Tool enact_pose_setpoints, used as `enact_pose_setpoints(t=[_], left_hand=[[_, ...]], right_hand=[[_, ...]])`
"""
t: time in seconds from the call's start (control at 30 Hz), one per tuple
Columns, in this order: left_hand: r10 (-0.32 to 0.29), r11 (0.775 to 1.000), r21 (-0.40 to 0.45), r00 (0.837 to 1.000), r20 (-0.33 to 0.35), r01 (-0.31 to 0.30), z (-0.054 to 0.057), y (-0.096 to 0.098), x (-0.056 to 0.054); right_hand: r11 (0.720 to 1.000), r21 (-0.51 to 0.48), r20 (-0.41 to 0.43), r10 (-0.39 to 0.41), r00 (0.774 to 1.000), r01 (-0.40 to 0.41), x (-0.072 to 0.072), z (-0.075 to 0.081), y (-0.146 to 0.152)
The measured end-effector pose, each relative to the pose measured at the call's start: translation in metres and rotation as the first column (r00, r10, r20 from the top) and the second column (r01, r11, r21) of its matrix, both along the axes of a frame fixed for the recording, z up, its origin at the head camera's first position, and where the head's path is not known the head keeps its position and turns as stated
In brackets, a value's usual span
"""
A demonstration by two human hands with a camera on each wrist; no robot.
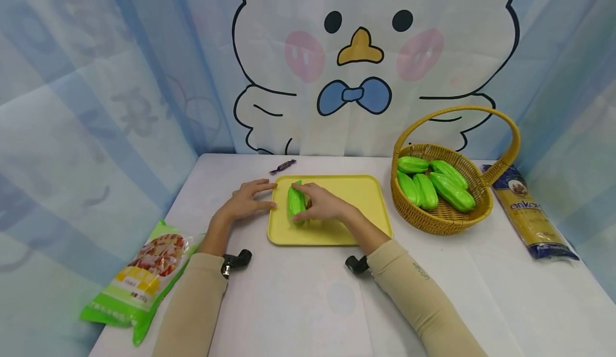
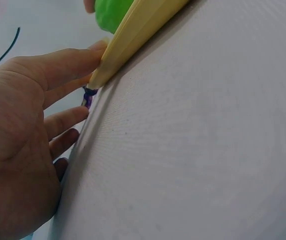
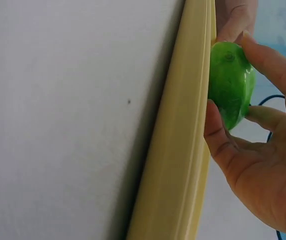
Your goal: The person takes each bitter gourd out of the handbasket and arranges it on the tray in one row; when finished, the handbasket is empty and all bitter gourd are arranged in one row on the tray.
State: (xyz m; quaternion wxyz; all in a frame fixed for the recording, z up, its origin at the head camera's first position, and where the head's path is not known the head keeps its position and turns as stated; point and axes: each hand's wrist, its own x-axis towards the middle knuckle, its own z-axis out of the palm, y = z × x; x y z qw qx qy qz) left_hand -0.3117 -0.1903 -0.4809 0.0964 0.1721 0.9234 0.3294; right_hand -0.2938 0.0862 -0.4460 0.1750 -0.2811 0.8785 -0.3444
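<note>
A bright green, elongated, ridged vegetable (image 1: 295, 205) lies lengthwise over the left part of a yellow tray (image 1: 346, 234). My right hand (image 1: 323, 202) reaches across the tray and grips it, thumb on the near side and fingers on the far side. The right wrist view shows the vegetable's rounded end (image 3: 229, 75) between thumb and fingers, right by the tray's rim. My left hand (image 1: 244, 201) is at the tray's left edge, its fingers fairly straight. In the left wrist view, the thumb and a finger of that hand touch the rim (image 2: 114, 57).
A wicker basket (image 1: 435, 226) with a tall handle holds several similar green vegetables (image 1: 449, 191) right of the tray. Behind it lies a yellow-and-blue packet (image 1: 534, 218). A wrapped candy (image 1: 283, 167) lies beyond the tray; a green-and-white food bag (image 1: 144, 277) lies left.
</note>
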Motion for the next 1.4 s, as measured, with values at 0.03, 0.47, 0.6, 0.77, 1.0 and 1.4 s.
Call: enact_pose_setpoints(t=[0.03,0.47,0.6,0.77,1.0,1.4], left_hand=[[0.001,1.000,-0.002,1.000,0.000,-0.001,0.000,0.000,0.000],[0.007,1.000,0.000,1.000,0.009,-0.007,0.000,0.000,-0.001],[0.009,1.000,0.004,1.000,0.010,-0.009,0.001,0.000,-0.001],[0.010,1.000,0.018,1.000,0.003,-0.010,-0.001,-0.001,-0.001],[0.014,1.000,0.025,1.000,0.012,-0.015,0.000,-0.001,0.000],[0.015,1.000,0.026,1.000,0.015,-0.015,0.000,-0.001,-0.002]], right_hand=[[1.000,-0.003,0.000,-0.001,1.000,0.001,0.000,-0.001,-0.001],[0.999,-0.037,-0.003,-0.041,0.999,0.040,0.002,-0.005,-0.013],[0.999,-0.031,-0.011,-0.044,0.999,0.043,0.004,-0.004,-0.017],[0.999,-0.015,-0.024,-0.037,0.999,0.036,0.005,-0.003,-0.019],[0.999,-0.015,-0.025,-0.032,0.999,0.031,0.004,-0.004,-0.020],[1.000,-0.009,-0.040,-0.029,0.999,0.029,0.005,-0.003,-0.021]])
